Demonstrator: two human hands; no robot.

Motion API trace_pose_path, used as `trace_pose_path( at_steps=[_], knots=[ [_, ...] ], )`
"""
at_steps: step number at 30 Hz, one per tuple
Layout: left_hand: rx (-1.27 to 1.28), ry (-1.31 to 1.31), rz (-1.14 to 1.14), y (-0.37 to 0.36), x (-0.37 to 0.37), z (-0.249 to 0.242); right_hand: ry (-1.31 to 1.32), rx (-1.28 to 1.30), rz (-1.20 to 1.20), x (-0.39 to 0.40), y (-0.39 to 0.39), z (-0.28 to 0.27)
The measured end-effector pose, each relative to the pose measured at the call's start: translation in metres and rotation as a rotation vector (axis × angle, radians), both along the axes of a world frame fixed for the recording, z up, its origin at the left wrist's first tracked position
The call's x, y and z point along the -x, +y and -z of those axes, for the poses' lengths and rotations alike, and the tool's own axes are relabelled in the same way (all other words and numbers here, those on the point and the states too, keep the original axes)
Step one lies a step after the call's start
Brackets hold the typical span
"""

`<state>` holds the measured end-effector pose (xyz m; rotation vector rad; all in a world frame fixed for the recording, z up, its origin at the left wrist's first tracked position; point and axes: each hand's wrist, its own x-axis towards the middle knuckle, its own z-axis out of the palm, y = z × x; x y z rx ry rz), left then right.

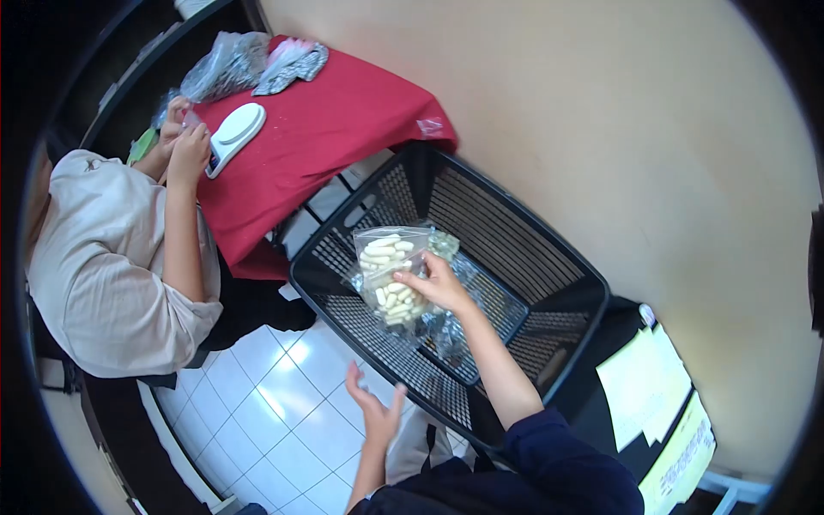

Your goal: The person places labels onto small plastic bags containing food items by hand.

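My right hand (436, 281) reaches over the black plastic basket (538, 249), thumb and fingers closed on a clear zip bag (386, 257). Pale, capsule-shaped pieces fill the bag, which hangs over the inside of the basket. More of the same pieces (397, 302) show just below my fingers, behind clear plastic. Other clear plastic bags (446, 330) lie lower in the basket, partly covered by my hand and forearm. My left hand (375, 412) is outside the near rim, fingers spread, holding nothing.
A table with a red cloth (343, 107) adjoins the basket, bearing a white scale (238, 129) and plastic bags (227, 64). A person (120, 257) at left handles something small beside the scale. Yellowish papers (639, 382) lie right of the basket, near the wall.
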<state>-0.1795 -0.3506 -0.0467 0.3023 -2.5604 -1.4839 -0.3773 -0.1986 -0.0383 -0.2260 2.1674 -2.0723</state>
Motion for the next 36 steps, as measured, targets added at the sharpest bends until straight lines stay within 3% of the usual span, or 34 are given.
trace_pose_path(
  at_steps=[3,6,8,12,14,15,16,18,20,22,24,26,27,28,30,34,36],
  knots=[
    [-0.210,0.048,0.070,0.023,0.028,-0.051,-0.067,0.035,-0.027,-0.083,0.059,-0.059],
    [-0.527,0.245,0.517,0.086,0.021,-0.071,-0.176,-0.082,-0.005,-0.182,0.119,-0.094],
    [-0.656,0.097,0.710,0.136,-0.009,-0.083,-0.264,-0.084,0.064,-0.246,0.157,-0.097],
    [-0.852,-0.126,0.794,0.227,-0.074,-0.080,-0.168,-0.215,0.475,-0.362,0.221,-0.092],
    [-0.849,-0.272,0.776,0.260,-0.102,-0.057,-0.237,-0.196,0.789,-0.407,0.242,-0.090],
    [-0.573,-0.279,0.810,0.269,-0.109,-0.054,-0.133,-0.183,0.882,-0.431,0.258,-0.062],
    [-0.571,-0.281,0.827,0.276,-0.114,-0.053,-0.131,-0.182,0.899,-0.446,0.269,-0.059],
    [-0.123,-0.059,0.871,0.293,-0.122,-0.053,-0.113,0.140,1.039,-0.475,0.287,-0.056],
    [0.136,0.329,0.674,0.307,-0.134,-0.071,-0.052,0.200,1.049,-0.488,0.300,-0.067],
    [0.065,0.429,0.667,0.320,-0.149,-0.097,-0.013,0.260,1.038,-0.496,0.307,-0.082],
    [-0.254,0.208,0.943,0.337,-0.176,-0.130,0.001,0.213,0.979,-0.502,0.311,-0.089],
    [-0.657,0.019,1.186,0.361,-0.189,-0.125,-0.005,0.162,0.940,-0.504,0.308,-0.097],
    [-0.795,-0.158,1.155,0.369,-0.198,-0.128,0.013,0.151,0.941,-0.504,0.304,-0.106],
    [-0.794,-0.152,1.163,0.370,-0.200,-0.128,-0.005,0.122,0.915,-0.507,0.303,-0.111],
    [-0.818,-0.252,1.153,0.367,-0.202,-0.129,0.272,0.192,0.909,-0.505,0.303,-0.130],
    [-0.850,-0.145,1.199,0.366,-0.203,-0.138,0.341,0.177,0.943,-0.503,0.305,-0.132],
    [-0.845,-0.095,1.174,0.366,-0.201,-0.146,0.254,0.145,0.957,-0.500,0.302,-0.137]
  ],
)
